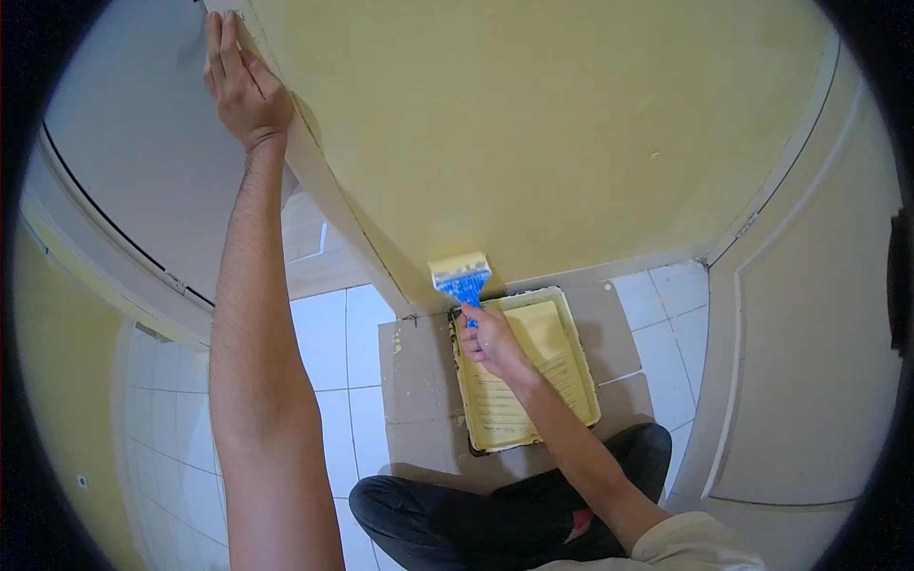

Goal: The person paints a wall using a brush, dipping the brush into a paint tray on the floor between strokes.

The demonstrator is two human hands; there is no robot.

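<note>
My right hand is closed round the handle of a blue paintbrush. Its wide, pale bristles are coated in yellow paint and reach up to the low part of a yellow wall; I cannot tell whether they touch it. Under that hand lies a paint tray with a ribbed slope, yellow paint inside and smeared rims. Up at the far left, my left hand rests with stretched fingers against the white door frame at the wall's edge, holding nothing.
Paint-spotted cardboard lies beneath the tray on white floor tiles. My crossed legs in dark trousers are close to the tray's near side. A pale door stands at right, and another grey door is at left.
</note>
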